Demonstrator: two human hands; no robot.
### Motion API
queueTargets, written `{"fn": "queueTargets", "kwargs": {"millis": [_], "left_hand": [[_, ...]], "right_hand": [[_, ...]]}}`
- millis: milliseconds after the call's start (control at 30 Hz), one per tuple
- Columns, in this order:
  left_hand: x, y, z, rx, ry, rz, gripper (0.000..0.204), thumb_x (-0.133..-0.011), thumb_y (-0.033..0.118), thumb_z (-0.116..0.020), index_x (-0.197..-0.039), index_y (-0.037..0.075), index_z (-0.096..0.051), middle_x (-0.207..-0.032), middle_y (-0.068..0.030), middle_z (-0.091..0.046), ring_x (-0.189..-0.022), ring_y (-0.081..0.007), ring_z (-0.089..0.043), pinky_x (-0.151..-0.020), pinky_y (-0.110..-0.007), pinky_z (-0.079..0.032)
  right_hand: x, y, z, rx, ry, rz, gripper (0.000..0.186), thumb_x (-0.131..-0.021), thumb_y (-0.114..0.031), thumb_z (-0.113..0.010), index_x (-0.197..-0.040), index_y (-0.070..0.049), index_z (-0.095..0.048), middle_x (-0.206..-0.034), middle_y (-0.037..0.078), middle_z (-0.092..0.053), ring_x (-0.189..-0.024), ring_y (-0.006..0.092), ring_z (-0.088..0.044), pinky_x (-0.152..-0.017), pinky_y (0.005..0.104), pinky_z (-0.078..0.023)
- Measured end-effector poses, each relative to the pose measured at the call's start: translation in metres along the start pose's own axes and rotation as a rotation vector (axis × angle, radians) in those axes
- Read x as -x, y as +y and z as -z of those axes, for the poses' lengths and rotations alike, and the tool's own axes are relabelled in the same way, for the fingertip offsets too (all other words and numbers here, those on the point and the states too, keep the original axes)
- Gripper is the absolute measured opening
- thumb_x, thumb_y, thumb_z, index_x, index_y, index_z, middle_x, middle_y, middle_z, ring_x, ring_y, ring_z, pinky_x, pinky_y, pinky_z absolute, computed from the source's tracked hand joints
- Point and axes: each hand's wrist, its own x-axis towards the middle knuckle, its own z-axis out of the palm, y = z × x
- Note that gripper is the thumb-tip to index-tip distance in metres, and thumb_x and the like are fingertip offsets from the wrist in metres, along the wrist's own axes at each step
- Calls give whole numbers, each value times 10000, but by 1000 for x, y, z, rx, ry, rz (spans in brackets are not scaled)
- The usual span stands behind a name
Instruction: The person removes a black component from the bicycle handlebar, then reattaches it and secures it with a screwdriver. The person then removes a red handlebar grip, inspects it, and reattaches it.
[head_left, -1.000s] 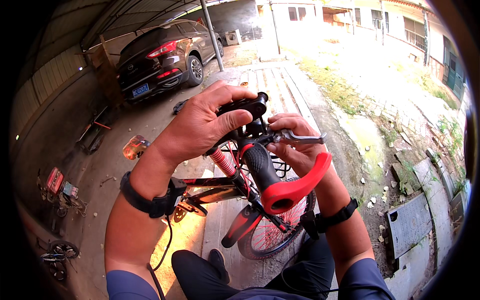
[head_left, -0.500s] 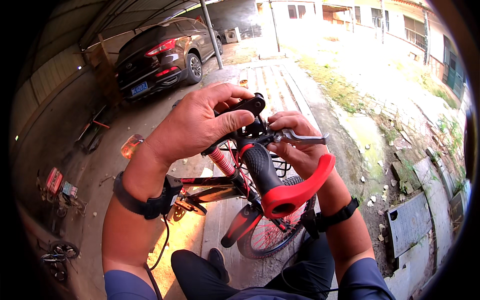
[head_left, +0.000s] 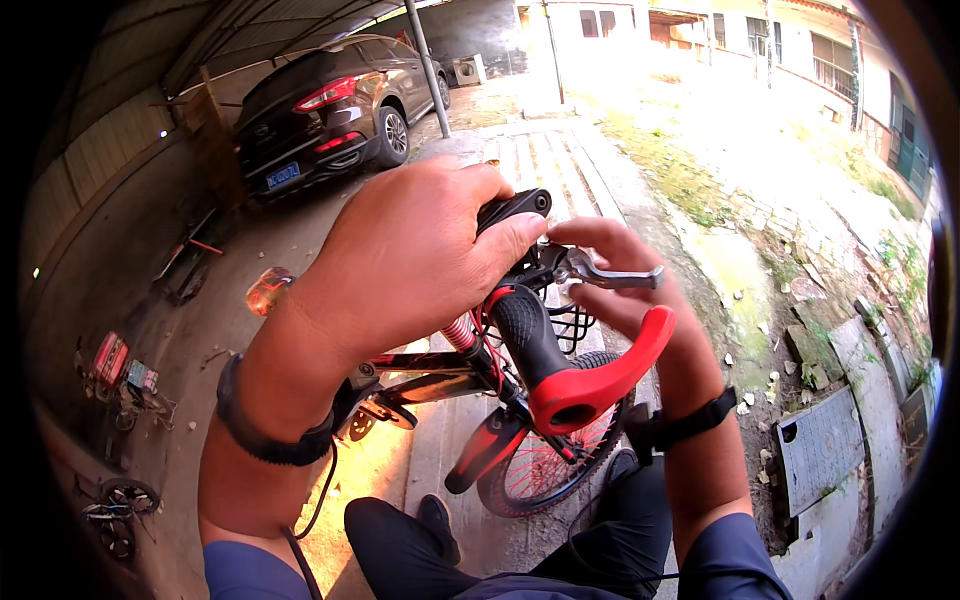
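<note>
My left hand (head_left: 410, 265) is closed on a black, flat bar-shaped part (head_left: 522, 206) with a round hole at its end, set by the bicycle's handlebar. Its thumb lies along the part's near side; the other fingers are mostly hidden behind. My right hand (head_left: 625, 270) curves around the silver brake lever (head_left: 610, 273), thumb and fingers apart on either side, close to the lever's base. Just below is the black handlebar grip (head_left: 528, 335) with its red bar end (head_left: 605, 375) pointing toward me. Under the bars stands the bicycle's red-spoked wheel (head_left: 545, 480).
Black straps circle both my wrists, with a cable (head_left: 325, 500) hanging from the left one. A dark car (head_left: 340, 110) is parked ahead-left beside a metal post (head_left: 428, 70). Small toy-like vehicles (head_left: 125, 380) stand at far left. Slabs (head_left: 820, 450) and rubble lie at right.
My left hand has moved right and nearer, covering more of the bars. My right hand's fingers have spread and shifted slightly right around the brake lever.
</note>
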Motion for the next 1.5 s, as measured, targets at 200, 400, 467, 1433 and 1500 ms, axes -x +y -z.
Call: {"fn": "queueTargets", "kwargs": {"millis": [200, 400, 467, 1433, 1500], "left_hand": [[-12, 1, 2, -119, -1, -75, 348, -963, 321, -678, -1012, -7, -784, -897, -209, -697, -854, -380, -689, -765, -438, -533], [-21, 7, 7, -134, -139, 54, 377, -954, 318, -655, -966, -42, -764, -895, -244, -702, -863, -412, -694, -765, -467, -542], [-22, 8, 9, -107, -165, 87, 380, -949, 317, -657, -966, -48, -759, -894, -246, -707, -857, -413, -698, -763, -469, -544], [-3, -36, 17, 271, -236, -440, 740, -791, -190, -675, -1483, 56, -582, -1516, -140, -574, -1391, -289, -576, -1082, -378, -521], [-4, -33, 16, 260, -214, -482, 742, -777, -181, -690, -1473, 55, -590, -1491, -156, -598, -1399, -323, -571, -1108, -395, -502]], "right_hand": [[-37, -36, 45, -187, -88, -50, 448, -1003, -47, -639, -1447, -38, -583, -1360, 125, -697, -1306, 227, -637, -1071, 388, -527], [-80, -57, 23, 64, -399, 0, 464, -969, -53, -771, -1413, -13, -642, -1165, 88, -741, -1078, 156, -721, -919, 289, -586], [-85, -63, 20, 140, -436, 23, 445, -946, -54, -794, -1371, -4, -670, -1145, 86, -746, -1048, 156, -728, -915, 301, -591], [-87, -20, 31, -114, -389, -103, 346, -992, -146, -775, -1316, -48, -705, -1118, 19, -772, -976, 86, -696, -837, 257, -579], [-89, -18, 33, -120, -392, -115, 309, -1011, -174, -755, -1293, -55, -712, -1110, 20, -769, -969, 91, -702, -840, 271, -590]]}}
